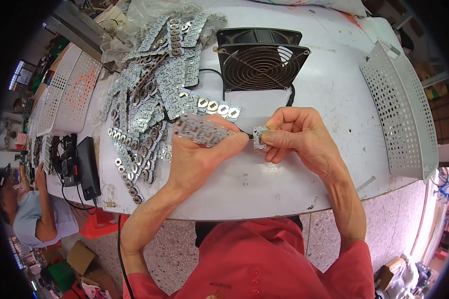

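My left hand [197, 164] grips a strip of small joined circuit boards [202, 130], smeared a little by motion, above the white table. Between the thumb and fingers of my right hand [302, 137] is a single small circuit board [259, 137], apart from the strip. Both hands are close together over the middle of the table. A big heap of similar circuit board strips [154, 84] lies to the left of my left hand, some with round metal parts on them. One strip with round metal discs [213, 106] sticks out just beyond my left hand.
A black fan with a wire guard [264, 62] stands beyond my hands, its cable trailing on the white table [329, 65]. Perforated baskets flank the table, one grey [404, 104] at right, one white [67, 92] at left. Black power adapters [87, 167] lie near a seated person [45, 214].
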Tool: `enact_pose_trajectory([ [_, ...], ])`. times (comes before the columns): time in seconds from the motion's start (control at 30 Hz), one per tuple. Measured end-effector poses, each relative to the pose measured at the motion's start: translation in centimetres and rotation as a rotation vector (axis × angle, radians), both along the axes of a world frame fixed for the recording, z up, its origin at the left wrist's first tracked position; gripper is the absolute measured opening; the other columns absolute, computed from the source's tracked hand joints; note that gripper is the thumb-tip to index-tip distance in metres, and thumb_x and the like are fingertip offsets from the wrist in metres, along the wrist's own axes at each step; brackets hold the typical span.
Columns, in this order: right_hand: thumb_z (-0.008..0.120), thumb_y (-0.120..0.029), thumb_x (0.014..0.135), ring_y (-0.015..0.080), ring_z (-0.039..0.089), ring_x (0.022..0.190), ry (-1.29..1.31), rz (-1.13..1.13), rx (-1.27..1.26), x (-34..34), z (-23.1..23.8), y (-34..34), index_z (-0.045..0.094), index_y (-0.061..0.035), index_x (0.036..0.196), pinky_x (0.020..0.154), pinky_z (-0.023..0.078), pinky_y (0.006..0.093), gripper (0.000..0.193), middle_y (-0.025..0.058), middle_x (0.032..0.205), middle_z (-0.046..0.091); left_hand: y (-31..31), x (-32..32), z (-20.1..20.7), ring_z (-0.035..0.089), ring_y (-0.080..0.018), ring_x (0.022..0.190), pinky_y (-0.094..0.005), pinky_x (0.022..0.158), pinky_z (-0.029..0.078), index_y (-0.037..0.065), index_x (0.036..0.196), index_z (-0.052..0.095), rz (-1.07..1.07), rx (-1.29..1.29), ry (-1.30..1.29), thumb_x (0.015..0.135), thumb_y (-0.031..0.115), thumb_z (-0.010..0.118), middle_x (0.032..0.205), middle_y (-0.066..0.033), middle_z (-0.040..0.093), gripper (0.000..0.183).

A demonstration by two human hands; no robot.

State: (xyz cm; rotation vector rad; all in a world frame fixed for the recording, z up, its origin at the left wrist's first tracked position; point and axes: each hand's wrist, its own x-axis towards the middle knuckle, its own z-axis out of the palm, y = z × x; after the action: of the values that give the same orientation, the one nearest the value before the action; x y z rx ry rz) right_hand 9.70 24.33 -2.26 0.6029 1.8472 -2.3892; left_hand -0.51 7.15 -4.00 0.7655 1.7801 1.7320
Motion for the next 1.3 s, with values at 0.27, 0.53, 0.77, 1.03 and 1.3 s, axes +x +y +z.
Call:
enact_pose_trajectory([
  [0.27,0.067,-0.005,0.074,0.0135,0.060,0.055,-0.029,0.065,0.112,0.5,0.5,1.1,0.061,0.0026,0.074,0.052,0.051,0.0234,0.010,0.0100,0.064,0.062,1.6,1.3,1.1,0.053,-0.0062,0.054,-0.0211,0.048,0.043,-0.002,0.072,0.063,-0.073,-0.109,-0.171,0.072,0.010,0.069,0.063,-0.0016,0.061,0.013],
  [0.53,0.060,-0.003,0.075,0.0141,0.053,0.048,-0.044,-0.016,0.290,0.4,0.3,3.7,0.056,0.0021,0.069,0.046,0.043,0.0239,0.008,0.0093,0.059,0.058,1.4,0.7,0.0,0.059,-0.0244,0.052,-0.0333,0.048,0.046,-0.005,0.060,0.058,-0.293,-0.328,0.217,0.062,0.011,0.061,0.054,-0.0173,0.056,0.016],
  [0.77,0.060,-0.005,0.078,0.0121,0.054,0.049,-0.138,-0.030,0.387,0.2,-0.8,1.9,0.055,-0.0001,0.071,0.047,0.044,0.0215,0.010,0.0071,0.060,0.059,-0.2,2.6,0.5,0.058,-0.0367,0.061,-0.0420,0.055,0.046,-0.003,0.073,0.059,-0.290,-0.269,0.623,0.071,0.017,0.059,0.067,-0.0193,0.058,0.019],
  [1.03,0.062,-0.006,0.077,0.0120,0.055,0.047,-0.156,-0.004,0.362,-0.6,-1.0,1.7,0.056,-0.0015,0.071,0.045,0.045,0.0206,0.010,0.0073,0.060,0.059,-10.7,7.2,0.2,0.055,-0.0187,0.059,-0.0263,0.050,0.043,0.000,0.083,0.062,0.053,0.123,0.376,0.067,0.001,0.070,0.075,-0.0096,0.056,0.018],
  [1.3,0.061,-0.006,0.078,0.0118,0.055,0.046,-0.137,-0.004,0.392,-0.3,-1.0,2.1,0.056,-0.0016,0.071,0.044,0.044,0.0206,0.010,0.0067,0.059,0.059,-19.6,7.9,-2.7,0.055,-0.0210,0.087,-0.0303,0.074,0.045,-0.002,0.079,0.063,1.064,-0.229,0.501,0.069,-0.001,0.063,0.098,-0.0119,0.056,0.010],
])
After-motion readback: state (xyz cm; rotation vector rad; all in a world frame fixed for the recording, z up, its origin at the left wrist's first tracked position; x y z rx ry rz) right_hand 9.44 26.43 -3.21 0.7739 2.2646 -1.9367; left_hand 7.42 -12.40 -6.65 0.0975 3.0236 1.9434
